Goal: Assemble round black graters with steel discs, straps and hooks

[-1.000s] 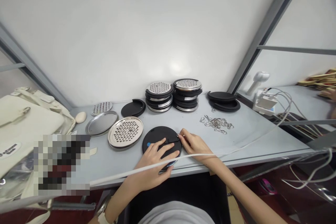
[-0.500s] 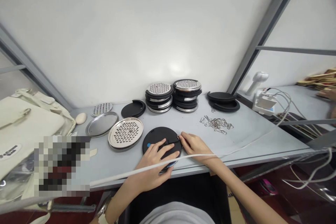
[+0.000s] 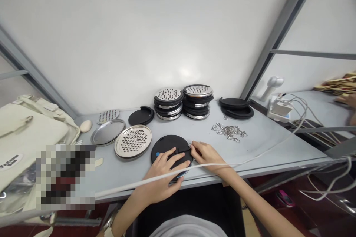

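A round black disc with a blue dot lies at the table's front edge. My left hand rests across it with fingers spread, pressing on its top. At the disc's right rim, my right hand is closed in a pinch on a small metal wire clip, only part of which shows. Left of the disc lies a round metal grater plate with raised holes. More such metal wire clips lie in a loose pile beyond my right hand.
Two stacks of black-rimmed graters stand by the wall. Black round holders lie to their right, and another holder to their left. A plain metal disc is farther left. A white cable crosses in front of my hands.
Both hands stay almost in place. The wire clip in my right fingers has shifted slightly at the disc's rim.
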Demonstrator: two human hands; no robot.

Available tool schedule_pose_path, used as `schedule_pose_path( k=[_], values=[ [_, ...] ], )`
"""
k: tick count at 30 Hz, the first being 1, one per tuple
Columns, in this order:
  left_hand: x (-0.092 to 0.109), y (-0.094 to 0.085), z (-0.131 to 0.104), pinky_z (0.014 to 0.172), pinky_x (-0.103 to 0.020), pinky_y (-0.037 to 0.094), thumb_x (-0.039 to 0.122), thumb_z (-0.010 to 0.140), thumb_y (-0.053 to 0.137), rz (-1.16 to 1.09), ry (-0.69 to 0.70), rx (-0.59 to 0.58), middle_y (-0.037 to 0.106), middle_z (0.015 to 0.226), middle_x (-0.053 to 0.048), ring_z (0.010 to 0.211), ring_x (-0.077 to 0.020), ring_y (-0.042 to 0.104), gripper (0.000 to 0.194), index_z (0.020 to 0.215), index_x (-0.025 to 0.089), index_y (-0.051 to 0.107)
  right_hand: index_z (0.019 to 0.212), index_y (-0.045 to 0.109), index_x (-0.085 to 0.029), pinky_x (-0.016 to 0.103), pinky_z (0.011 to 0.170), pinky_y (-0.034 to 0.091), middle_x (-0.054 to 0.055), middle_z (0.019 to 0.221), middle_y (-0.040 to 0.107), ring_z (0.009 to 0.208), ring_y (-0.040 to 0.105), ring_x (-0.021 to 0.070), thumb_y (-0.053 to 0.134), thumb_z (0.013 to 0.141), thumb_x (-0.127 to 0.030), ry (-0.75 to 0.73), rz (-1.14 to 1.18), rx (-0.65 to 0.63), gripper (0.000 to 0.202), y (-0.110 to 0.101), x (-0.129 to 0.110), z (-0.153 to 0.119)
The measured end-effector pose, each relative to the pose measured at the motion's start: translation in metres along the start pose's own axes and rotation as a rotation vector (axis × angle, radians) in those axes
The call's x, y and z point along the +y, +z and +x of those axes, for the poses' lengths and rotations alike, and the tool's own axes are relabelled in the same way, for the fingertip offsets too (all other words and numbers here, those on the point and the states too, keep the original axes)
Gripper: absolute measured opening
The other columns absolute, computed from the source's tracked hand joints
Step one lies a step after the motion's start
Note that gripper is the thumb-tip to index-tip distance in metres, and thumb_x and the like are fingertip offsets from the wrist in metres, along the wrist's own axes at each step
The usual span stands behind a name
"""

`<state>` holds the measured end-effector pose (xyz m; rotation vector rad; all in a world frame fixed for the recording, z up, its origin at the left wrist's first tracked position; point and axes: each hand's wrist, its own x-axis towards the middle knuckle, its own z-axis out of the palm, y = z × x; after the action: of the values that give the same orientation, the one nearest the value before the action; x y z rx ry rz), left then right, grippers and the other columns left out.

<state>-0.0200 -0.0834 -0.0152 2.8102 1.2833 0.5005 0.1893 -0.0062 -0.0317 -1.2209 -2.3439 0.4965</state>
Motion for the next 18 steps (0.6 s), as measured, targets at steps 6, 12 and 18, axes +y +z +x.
schedule_pose_path(
  k=[6, 12, 18],
  values=[
    [0.0002, 0.0004, -0.0006, 0.097, -0.052, 0.038, 0.023, 0.088, 0.047, 0.006, -0.007, -0.013, 0.04, 0.14, -0.002, 0.132, -0.0294, 0.029, 0.049, 0.135, 0.033, 0.039, 0.068, 0.037, -0.02, 0.022, 0.053, 0.026, -0.004, 0.058, 0.044, 0.051, 0.04, 0.0101, 0.037, 0.09, -0.023, 0.001, 0.008, -0.002, 0.022, 0.0001, 0.0002, 0.0],
    [0.0005, 0.0007, -0.0005, 0.097, -0.051, 0.038, 0.022, 0.086, 0.05, 0.012, 0.008, 0.024, 0.044, 0.137, -0.004, 0.131, -0.0299, 0.032, 0.05, 0.134, 0.032, 0.041, 0.067, 0.038, -0.02, 0.022, 0.053, 0.026, -0.004, 0.058, 0.044, 0.051, 0.04, 0.0103, 0.038, 0.088, -0.022, 0.007, -0.006, 0.001, 0.021, 0.0002, -0.0003, -0.0002],
    [0.0005, 0.0004, -0.0006, 0.098, -0.051, 0.038, 0.022, 0.086, 0.05, 0.0, 0.01, 0.013, 0.043, 0.138, -0.004, 0.131, -0.0298, 0.031, 0.051, 0.135, 0.032, 0.041, 0.067, 0.04, -0.02, 0.022, 0.054, 0.027, -0.003, 0.058, 0.045, 0.052, 0.041, 0.0108, 0.039, 0.088, -0.021, 0.009, -0.022, -0.005, 0.021, -0.0008, -0.0007, -0.0004]
  ],
)
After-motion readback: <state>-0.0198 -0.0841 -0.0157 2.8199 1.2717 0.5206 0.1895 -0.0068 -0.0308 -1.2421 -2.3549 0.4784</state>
